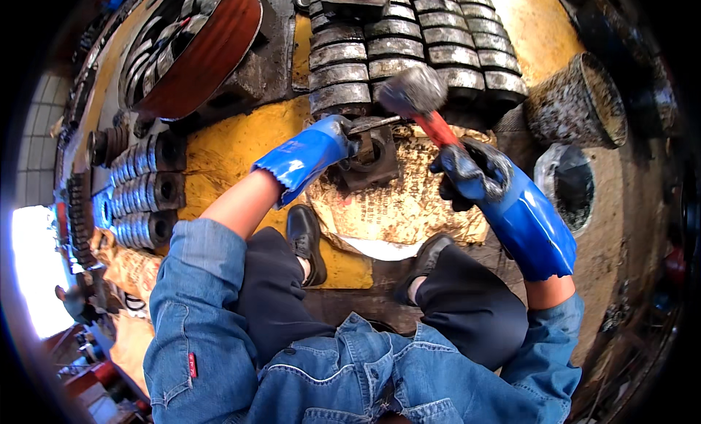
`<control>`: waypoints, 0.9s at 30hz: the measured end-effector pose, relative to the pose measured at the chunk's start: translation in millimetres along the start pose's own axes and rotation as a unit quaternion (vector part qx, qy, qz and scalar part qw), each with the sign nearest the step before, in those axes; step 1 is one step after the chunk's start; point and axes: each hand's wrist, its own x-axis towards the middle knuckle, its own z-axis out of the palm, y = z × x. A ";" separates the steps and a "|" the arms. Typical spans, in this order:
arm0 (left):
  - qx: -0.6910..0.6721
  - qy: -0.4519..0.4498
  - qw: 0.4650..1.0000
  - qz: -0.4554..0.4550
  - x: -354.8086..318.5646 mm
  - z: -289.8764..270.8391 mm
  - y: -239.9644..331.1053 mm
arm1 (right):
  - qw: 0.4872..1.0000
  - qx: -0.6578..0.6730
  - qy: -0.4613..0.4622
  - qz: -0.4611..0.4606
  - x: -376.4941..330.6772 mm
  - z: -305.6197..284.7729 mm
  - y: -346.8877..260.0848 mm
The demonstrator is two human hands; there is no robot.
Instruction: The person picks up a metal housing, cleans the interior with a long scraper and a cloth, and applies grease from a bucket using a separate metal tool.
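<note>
My left hand, in a blue rubber glove, is closed round a thin metal rod that looks like a punch or chisel. The rod points right, over a dark metal block with a round hole; whether its tip touches the block I cannot tell. In my gloved right hand is a hammer with a red handle, gripped low. Its heavy grey head is raised near the rod's far end and slightly blurred. Under the block lies a flattened, stained paper sack.
Rows of stacked metal rings or bearing shells stand just beyond the block. A large rust-red drum holding curved metal parts is far left, with smaller ring stacks below it. To the right are a crusted bucket and a pale round container.
</note>
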 end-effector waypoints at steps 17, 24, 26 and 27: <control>0.003 0.001 1.000 0.028 -22.9 -6.9 15.1 | 0.996 -0.020 0.049 -0.068 1.4 61.0 -56.4; -0.043 0.054 0.991 0.115 -3.8 4.1 -16.0 | 0.977 -0.193 -0.016 0.091 32.1 53.7 0.3; -0.053 0.136 0.970 0.195 -6.7 22.6 -28.8 | 0.996 0.000 0.020 0.086 34.8 49.2 23.7; -0.036 0.098 0.982 0.156 -1.0 9.7 -19.6 | 0.998 -0.010 0.029 0.061 26.5 47.5 2.9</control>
